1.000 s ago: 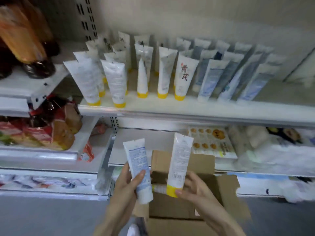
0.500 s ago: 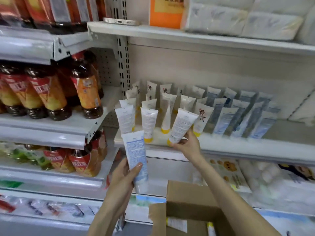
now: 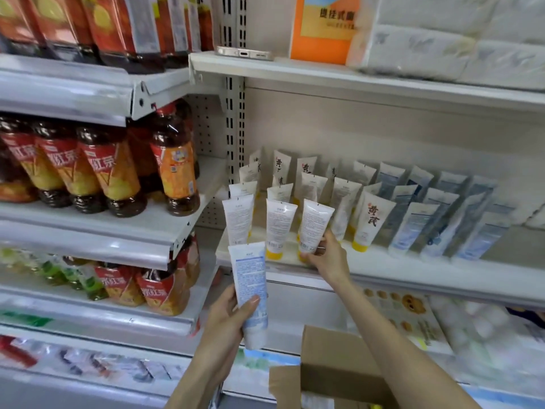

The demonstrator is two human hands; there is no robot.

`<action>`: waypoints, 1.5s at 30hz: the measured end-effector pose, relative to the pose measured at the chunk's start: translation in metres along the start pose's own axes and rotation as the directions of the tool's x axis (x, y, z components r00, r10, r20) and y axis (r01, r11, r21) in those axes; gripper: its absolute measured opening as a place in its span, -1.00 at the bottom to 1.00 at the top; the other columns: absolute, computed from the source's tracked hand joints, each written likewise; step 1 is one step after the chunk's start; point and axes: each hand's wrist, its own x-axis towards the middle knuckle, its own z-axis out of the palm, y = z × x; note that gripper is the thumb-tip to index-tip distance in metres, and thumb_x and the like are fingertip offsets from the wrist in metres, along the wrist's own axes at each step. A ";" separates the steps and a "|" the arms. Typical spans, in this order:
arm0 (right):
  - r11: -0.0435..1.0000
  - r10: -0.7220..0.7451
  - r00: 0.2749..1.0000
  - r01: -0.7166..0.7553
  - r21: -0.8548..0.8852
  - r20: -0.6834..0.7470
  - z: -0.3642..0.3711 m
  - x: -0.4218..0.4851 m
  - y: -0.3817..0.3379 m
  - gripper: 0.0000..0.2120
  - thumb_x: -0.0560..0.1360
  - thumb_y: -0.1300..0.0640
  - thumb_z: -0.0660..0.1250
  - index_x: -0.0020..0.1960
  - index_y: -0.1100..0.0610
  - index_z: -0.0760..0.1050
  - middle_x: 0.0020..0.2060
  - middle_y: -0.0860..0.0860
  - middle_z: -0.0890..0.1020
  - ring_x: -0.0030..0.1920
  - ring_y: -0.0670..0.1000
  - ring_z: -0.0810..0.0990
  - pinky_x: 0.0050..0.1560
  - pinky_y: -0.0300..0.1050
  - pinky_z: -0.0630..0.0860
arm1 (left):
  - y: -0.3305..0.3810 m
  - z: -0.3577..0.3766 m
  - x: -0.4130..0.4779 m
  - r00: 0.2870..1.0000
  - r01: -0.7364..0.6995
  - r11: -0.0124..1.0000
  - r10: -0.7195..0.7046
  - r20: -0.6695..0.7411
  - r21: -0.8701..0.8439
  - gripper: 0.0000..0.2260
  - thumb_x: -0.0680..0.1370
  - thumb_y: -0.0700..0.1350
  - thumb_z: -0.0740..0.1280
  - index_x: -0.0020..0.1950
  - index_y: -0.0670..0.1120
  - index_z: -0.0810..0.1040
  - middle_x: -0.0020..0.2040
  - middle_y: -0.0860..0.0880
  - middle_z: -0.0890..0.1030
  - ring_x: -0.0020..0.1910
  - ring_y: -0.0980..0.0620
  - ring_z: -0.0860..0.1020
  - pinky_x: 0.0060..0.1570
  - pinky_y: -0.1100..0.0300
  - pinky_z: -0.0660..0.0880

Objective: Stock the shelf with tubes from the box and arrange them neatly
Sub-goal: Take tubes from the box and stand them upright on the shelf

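At the front edge of the white metal shelf (image 3: 413, 276), the right hand (image 3: 327, 256) pinched the lower end of a white plastic tube with a yellow cap (image 3: 314, 224). The tube stood cap down and crimp up, its long axis near upright and leaning slightly right. The left hand (image 3: 225, 323) curled round a white-and-blue tube (image 3: 250, 286) just below that edge, likewise cap down. Such tubes looked light, soft and slick, best gripped low, by the stiffer shoulder.

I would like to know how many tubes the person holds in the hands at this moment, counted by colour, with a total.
white plastic tube with yellow cap, gripped by the right hand at the shelf edge: 1
white and blue plastic tube, gripped by the left hand: 1
Total: 2
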 end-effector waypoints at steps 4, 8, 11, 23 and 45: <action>1.000 -0.015 0.999 0.013 0.024 0.050 -0.004 0.000 0.002 -0.41 0.32 0.25 0.53 0.27 0.05 0.38 -0.07 -0.07 0.61 -0.15 -0.20 0.56 -0.17 -0.42 0.47 | -0.002 0.000 0.004 1.000 0.022 1.000 -0.022 -0.008 -0.009 -0.71 0.49 -0.29 0.31 0.18 -0.06 0.51 0.05 -0.07 0.67 -0.02 0.01 0.64 -0.18 0.25 0.56; 1.000 -0.013 0.997 0.012 0.019 0.075 -0.005 0.004 0.005 -0.40 0.33 0.22 0.53 0.28 0.04 0.37 -0.04 -0.05 0.62 -0.12 -0.16 0.58 -0.08 -0.34 0.49 | -0.002 0.007 0.007 0.999 0.030 0.999 -0.030 0.012 -0.012 -0.69 0.50 -0.28 0.31 0.20 -0.03 0.50 0.08 -0.04 0.66 0.05 -0.03 0.63 -0.12 0.21 0.57; 1.000 -0.016 0.997 0.015 0.015 0.076 -0.004 0.005 0.006 -0.41 0.33 0.23 0.52 0.28 0.03 0.37 -0.09 -0.09 0.60 -0.12 -0.15 0.59 -0.09 -0.33 0.51 | -0.004 0.012 0.008 0.999 0.038 0.999 -0.038 0.032 -0.010 -0.70 0.51 -0.30 0.30 0.21 -0.07 0.51 0.08 -0.07 0.66 0.05 -0.04 0.63 -0.09 0.20 0.57; 0.954 -0.001 1.000 0.010 0.301 -0.031 -0.054 -0.032 0.000 -0.73 0.41 0.37 0.41 0.01 0.08 0.50 -0.06 0.04 0.64 0.03 0.08 0.62 0.10 -0.12 0.53 | -0.009 0.053 0.020 0.997 -0.035 0.999 0.033 0.073 0.035 -0.70 0.50 -0.30 0.31 0.21 -0.10 0.52 0.11 -0.04 0.65 0.09 -0.01 0.61 0.10 0.10 0.50; 0.943 0.066 0.988 -0.108 0.314 0.141 -0.312 -0.083 0.132 -0.69 0.39 0.39 0.42 0.07 0.13 0.51 -0.11 -0.10 0.69 -0.07 -0.20 0.64 -0.08 -0.34 0.49 | -0.126 0.318 0.052 0.885 -0.465 0.617 0.334 0.324 0.635 -0.86 0.57 -0.07 0.26 0.09 0.03 0.55 0.05 0.16 0.60 0.04 0.29 0.52 -0.08 0.52 0.38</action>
